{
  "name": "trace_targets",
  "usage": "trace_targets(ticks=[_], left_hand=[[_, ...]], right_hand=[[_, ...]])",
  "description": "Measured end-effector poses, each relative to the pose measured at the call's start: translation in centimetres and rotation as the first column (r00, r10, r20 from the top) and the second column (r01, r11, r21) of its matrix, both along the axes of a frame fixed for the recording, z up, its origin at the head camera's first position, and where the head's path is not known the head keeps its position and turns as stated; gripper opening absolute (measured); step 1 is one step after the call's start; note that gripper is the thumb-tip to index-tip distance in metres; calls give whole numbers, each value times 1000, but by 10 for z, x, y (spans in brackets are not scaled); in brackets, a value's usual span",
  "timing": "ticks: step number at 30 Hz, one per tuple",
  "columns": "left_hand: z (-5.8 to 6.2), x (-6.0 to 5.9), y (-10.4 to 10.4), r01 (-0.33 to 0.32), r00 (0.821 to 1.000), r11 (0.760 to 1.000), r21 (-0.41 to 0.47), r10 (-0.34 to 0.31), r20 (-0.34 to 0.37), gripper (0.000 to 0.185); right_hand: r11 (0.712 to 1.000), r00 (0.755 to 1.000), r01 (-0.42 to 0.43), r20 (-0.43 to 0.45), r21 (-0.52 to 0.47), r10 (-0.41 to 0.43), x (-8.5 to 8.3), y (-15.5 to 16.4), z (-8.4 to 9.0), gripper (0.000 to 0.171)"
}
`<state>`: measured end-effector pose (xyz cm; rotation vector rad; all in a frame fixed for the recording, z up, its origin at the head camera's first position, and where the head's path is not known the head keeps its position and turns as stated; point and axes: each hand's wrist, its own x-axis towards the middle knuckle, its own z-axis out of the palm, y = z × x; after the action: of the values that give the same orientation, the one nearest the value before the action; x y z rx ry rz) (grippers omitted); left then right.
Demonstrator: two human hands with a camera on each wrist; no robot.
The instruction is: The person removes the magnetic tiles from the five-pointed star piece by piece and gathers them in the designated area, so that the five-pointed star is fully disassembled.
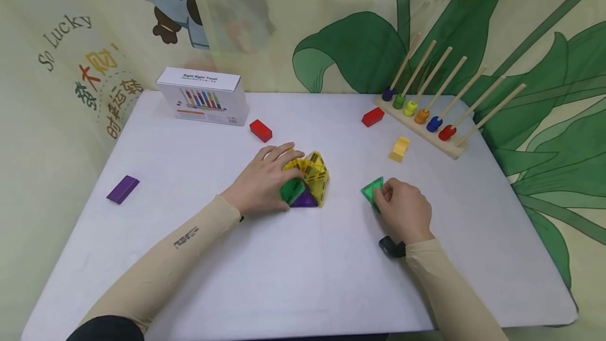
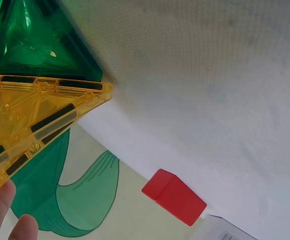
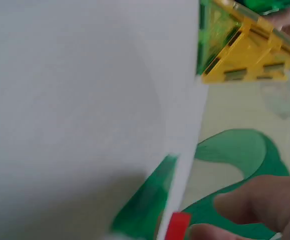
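A cluster of translucent magnetic tiles stands mid-table, with yellow triangular tiles (image 1: 315,172), a green tile (image 1: 292,190) and a purple tile (image 1: 305,199). My left hand (image 1: 268,177) grips this cluster from its left side, fingers over the far yellow edge and thumb by the green tile. Close up in the left wrist view, fingertips (image 2: 3,197) meet the corner of a yellow tile (image 2: 39,117). Off to the right, my right hand (image 1: 404,208) pinches a green triangular tile (image 1: 371,191) by its right side. That same tile (image 3: 147,200) looks blurred in the right wrist view.
At the back left stands a white box (image 1: 203,96); at the back right, a wooden peg rack (image 1: 416,125) with coloured beads. Two red blocks (image 1: 261,130), a yellow block (image 1: 400,149) and a purple block (image 1: 123,189) lie around the table (image 1: 284,278).
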<state>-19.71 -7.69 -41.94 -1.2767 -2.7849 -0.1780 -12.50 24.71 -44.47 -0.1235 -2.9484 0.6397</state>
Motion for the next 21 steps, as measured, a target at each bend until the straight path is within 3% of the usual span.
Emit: trace_targets(ticks=[4,8,11,14,21], left_hand=[[0,0,0,-1,1000,1000,0,1,-7,64],[0,0,0,-5,1000,1000,-3,4,-13,65],[-1,-1,-1,4,1000,1000,9,-3,-23,65],[-2,-1,-3,20,999,999,36,-19,-44,63],[-4,-2,-7,39,997,998,38,-37,-70,67]], right_hand=[[985,989,-138,-68,-104,132,0,-28,10,17],[921,950,-308,-38,-238,309,1,-63,14,17],[886,927,-354,10,-298,374,0,-90,11,22],[877,922,-352,40,-327,385,-3,-114,8,31],[894,954,-285,-11,-345,300,-9,-137,1,32]])
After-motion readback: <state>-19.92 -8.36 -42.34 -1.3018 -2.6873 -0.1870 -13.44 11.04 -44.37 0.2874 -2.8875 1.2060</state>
